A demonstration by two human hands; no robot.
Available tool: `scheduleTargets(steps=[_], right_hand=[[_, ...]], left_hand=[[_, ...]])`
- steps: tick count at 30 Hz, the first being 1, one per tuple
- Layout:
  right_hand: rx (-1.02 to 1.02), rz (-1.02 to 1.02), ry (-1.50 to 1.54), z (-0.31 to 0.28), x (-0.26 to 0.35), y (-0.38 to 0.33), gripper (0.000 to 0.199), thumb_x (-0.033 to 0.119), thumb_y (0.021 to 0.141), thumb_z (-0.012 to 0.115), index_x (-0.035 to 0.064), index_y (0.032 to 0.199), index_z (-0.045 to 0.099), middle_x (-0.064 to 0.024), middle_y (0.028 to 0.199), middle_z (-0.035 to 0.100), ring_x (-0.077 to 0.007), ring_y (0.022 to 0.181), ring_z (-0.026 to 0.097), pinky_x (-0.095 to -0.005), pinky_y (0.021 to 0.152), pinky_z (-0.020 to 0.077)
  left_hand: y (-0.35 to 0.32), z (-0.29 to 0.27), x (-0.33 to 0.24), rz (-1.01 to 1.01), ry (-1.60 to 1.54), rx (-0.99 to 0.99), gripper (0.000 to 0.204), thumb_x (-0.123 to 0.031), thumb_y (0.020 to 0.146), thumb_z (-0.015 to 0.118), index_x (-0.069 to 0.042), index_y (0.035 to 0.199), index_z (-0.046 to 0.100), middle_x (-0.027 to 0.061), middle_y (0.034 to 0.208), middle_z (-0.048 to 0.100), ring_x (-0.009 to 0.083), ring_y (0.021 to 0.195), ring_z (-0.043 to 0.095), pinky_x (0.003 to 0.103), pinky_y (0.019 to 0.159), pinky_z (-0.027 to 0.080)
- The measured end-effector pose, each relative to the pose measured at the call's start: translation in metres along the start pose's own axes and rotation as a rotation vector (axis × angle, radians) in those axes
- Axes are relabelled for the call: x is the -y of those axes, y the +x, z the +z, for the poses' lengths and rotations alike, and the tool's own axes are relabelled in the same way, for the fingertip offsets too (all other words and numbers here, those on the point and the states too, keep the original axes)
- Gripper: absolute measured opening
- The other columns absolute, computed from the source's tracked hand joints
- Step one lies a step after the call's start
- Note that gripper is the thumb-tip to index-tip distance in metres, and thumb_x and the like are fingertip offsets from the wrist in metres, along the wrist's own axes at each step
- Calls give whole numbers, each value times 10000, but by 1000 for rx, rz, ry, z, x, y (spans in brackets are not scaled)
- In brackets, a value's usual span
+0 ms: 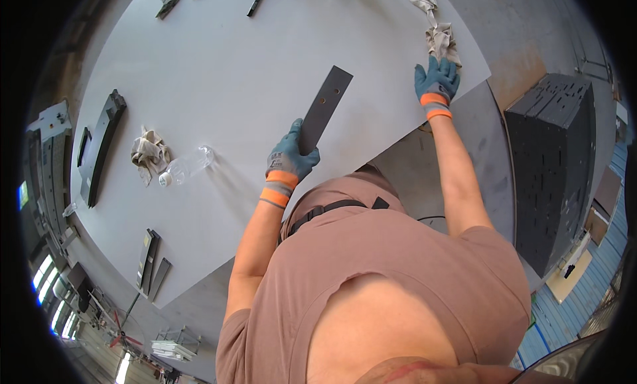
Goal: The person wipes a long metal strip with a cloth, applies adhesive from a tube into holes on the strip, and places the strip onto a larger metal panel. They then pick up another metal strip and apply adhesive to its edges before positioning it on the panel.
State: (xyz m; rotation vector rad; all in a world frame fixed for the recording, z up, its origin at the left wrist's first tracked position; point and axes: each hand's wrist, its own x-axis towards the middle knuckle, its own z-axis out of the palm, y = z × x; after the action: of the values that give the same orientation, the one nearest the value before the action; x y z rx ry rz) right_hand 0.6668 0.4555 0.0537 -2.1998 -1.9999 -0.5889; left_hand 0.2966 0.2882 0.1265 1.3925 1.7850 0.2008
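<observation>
My left hand (290, 155), in a blue-grey work glove with an orange cuff, grips the near end of a dark grey rectangular board (326, 105). Two small round holes show along the board, which is held tilted above the white table (245, 72). Over at the table's right edge my right hand (438, 80), gloved the same way, reaches forward with its fingers spread. Its fingertips touch or overlap the near end of a crumpled beige cloth (442, 41); whether they pinch it I cannot tell.
Left on the table are another rag (150, 154), a clear plastic bottle (189, 165) lying on its side, a stack of dark strips (103, 148) and shorter strips (149, 261). A tall stack of dark boards (551, 165) stands on the right, beyond the table edge.
</observation>
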Motion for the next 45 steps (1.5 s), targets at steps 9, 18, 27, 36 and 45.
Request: scheduleTargets(steps=[9, 18, 27, 36, 45], right_hand=[[947, 681, 1788, -106, 116, -62, 396, 347, 1063, 636, 27, 1295, 641, -65, 1194, 717, -191, 1114, 699, -271, 920, 574], [988, 841, 2509, -125, 124, -85, 590, 386, 1014, 711, -55, 1366, 539, -192, 1241, 671, -322, 1143, 693, -477, 1069, 552], [831, 1048, 2630, -137, 110, -108, 412, 342, 1014, 705, -18, 1191, 611, -145, 1016, 705, -308, 927, 709, -464, 905, 603], [287, 711, 2581, -171, 26, -100, 497, 485, 996, 696, 16, 1157, 669, -140, 997, 729, -337, 934, 700, -526, 926, 578], [-190, 1063, 2369, -205, -121, -137, 471, 427, 1027, 629, -35, 1113, 666, -202, 1067, 723, -394, 990, 682, -585, 1047, 545]], left_hand=[[-9, 17, -22, 67, -80, -77, 805, -254, 825, 754, -86, 1563, 478, 159, 1199, 733, 285, 996, 733, 392, 917, 583], [-28, 23, -58, 157, -41, -56, 794, -265, 809, 754, -86, 1539, 497, 191, 1201, 729, 332, 1021, 737, 416, 914, 587], [-56, 39, -68, 226, 32, -51, 904, -297, 811, 771, -114, 1615, 401, 225, 1199, 725, 389, 1026, 738, 454, 901, 594], [-147, 18, -30, 446, 237, -199, 890, -428, 834, 829, -12, 1539, 482, 235, 1305, 685, 408, 1180, 669, 467, 1000, 550], [-213, -34, 51, 764, 529, -651, 788, -414, 777, 872, -25, 1406, 602, 189, 1275, 673, 382, 1156, 641, 486, 985, 526]])
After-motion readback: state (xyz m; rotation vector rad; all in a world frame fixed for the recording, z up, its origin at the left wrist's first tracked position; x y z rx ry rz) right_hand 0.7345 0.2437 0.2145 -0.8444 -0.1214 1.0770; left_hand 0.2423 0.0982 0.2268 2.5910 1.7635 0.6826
